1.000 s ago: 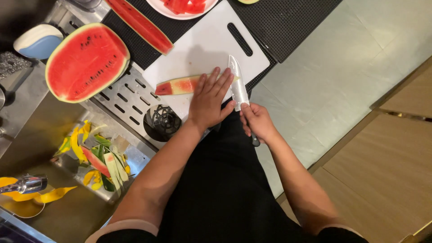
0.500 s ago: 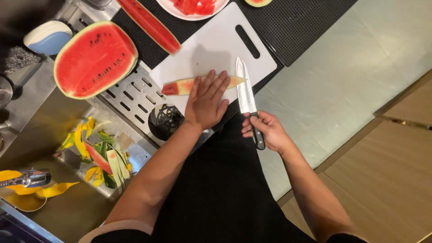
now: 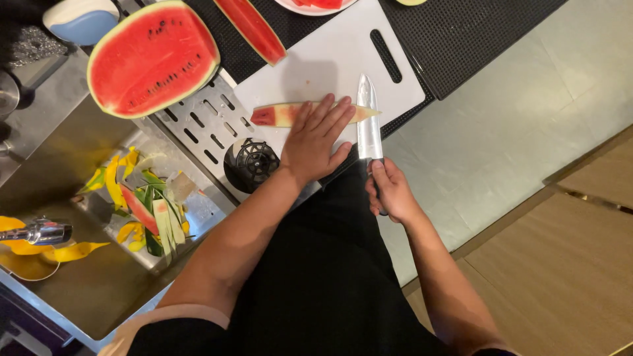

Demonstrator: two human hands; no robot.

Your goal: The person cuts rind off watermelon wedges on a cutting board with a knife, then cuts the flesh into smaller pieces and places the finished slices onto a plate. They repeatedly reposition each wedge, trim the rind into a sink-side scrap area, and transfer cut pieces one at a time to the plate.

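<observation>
My left hand [image 3: 316, 140] lies flat, fingers spread, pressing a thin watermelon slice [image 3: 280, 114] onto the white cutting board [image 3: 316, 59]. Beside it, my right hand [image 3: 390, 191] grips the handle of a large kitchen knife [image 3: 368, 118]. The blade lies across the slice's right tip, close to my left fingertips. Only the slice's red left end and pale right tip show; my left hand hides its middle.
Half a watermelon [image 3: 153, 58] rests cut side up on the perforated steel drainer [image 3: 198, 125]. A long watermelon wedge [image 3: 250, 28] lies on the black mat [image 3: 461, 39]. The sink [image 3: 86, 264] holds rind scraps [image 3: 151, 214], a faucet [image 3: 39, 232] and a round drain strainer [image 3: 252, 163].
The knife has come in from the right and its blade now lies over the slice's tip. My left hand stays pressed on the slice.
</observation>
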